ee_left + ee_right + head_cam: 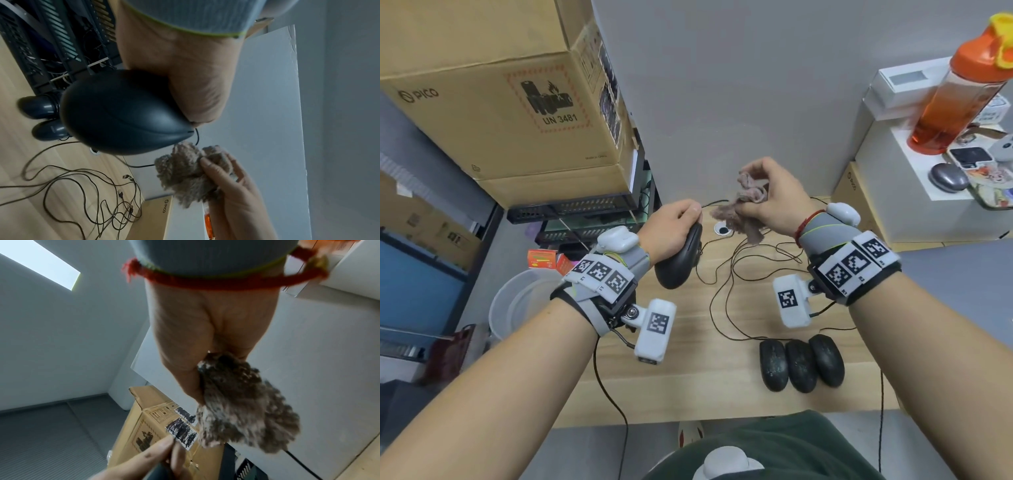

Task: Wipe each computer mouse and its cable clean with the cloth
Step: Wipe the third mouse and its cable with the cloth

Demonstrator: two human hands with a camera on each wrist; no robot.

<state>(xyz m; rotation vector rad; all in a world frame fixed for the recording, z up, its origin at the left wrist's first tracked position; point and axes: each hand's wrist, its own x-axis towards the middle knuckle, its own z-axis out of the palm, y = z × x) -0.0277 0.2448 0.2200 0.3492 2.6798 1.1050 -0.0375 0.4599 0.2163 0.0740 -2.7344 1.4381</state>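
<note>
The left grip (674,223) grasps the black mouse (678,262); at its 3 o'clock, the right grip (774,200) clenches the cloth (743,210).

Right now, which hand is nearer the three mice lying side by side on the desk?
Right. The right hand, holding the cloth, is raised behind them; the left hand is further off to their left.
</note>
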